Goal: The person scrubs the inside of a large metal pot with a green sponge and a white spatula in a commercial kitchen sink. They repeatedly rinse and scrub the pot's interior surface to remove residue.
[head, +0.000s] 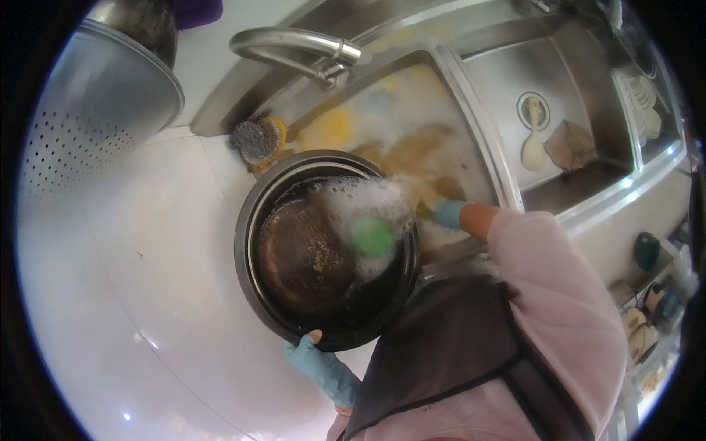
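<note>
A round dark metal pot (309, 259) rests by the near left edge of the sink, its brown, scorched-looking middle facing up. My left hand (317, 353), in a light blue rubber glove, grips the pot's lower rim with the thumb on top. White foam (358, 195) covers part of the pot. Amid it lies a blurred green scouring pad or sponge (372, 236). My right hand (444, 212), also in a blue glove, reaches past the pot's right side to the murky, sudsy water of the left sink basin (441, 60). Its fingers are blurred and hidden.
A curved steel faucet (298, 38) arches over the basin. Steel wool (248, 138) sits beside it. The right basin (502, 69) holds a pale rice paddle (533, 149) and a brown cloth-like piece (571, 146). A perforated metal strainer (105, 93) stands at upper left on the white counter (149, 264).
</note>
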Demonstrator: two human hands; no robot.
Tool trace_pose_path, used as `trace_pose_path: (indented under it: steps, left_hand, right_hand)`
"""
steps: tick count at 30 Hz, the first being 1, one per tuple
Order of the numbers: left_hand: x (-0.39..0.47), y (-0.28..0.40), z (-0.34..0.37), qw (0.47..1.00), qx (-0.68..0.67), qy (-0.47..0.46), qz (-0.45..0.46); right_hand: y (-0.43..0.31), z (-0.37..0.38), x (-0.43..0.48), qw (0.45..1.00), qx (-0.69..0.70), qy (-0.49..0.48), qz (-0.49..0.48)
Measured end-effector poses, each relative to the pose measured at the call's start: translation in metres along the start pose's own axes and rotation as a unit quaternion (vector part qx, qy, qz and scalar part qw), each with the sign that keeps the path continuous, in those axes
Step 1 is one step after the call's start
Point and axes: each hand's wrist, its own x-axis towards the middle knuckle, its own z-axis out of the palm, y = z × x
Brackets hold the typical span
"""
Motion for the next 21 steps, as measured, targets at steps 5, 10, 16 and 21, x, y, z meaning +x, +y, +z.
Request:
trace_pose_path:
  steps: [5,10,16,21]
  left_hand:
    - [0.010,-0.011,-0.016,1.000,0.010,-0.013,0.000]
    - [0.021,-0.024,-0.029,0.999,0.011,-0.034,-0.007]
    - [0.023,-0.040,-0.017,0.996,-0.051,-0.018,0.069]
    - [0.030,-0.048,-0.025,0.996,-0.031,-0.067,0.053]
  right_hand:
    - [-0.003,0.003,-0.043,0.996,0.080,-0.031,0.014]
    - [-0.014,0.002,-0.076,0.979,0.156,-0.096,0.089]
    - [-0.011,0.021,-0.054,0.990,0.093,-0.073,0.073]
    - [0.000,0.039,-0.064,0.995,0.065,0.033,0.061]
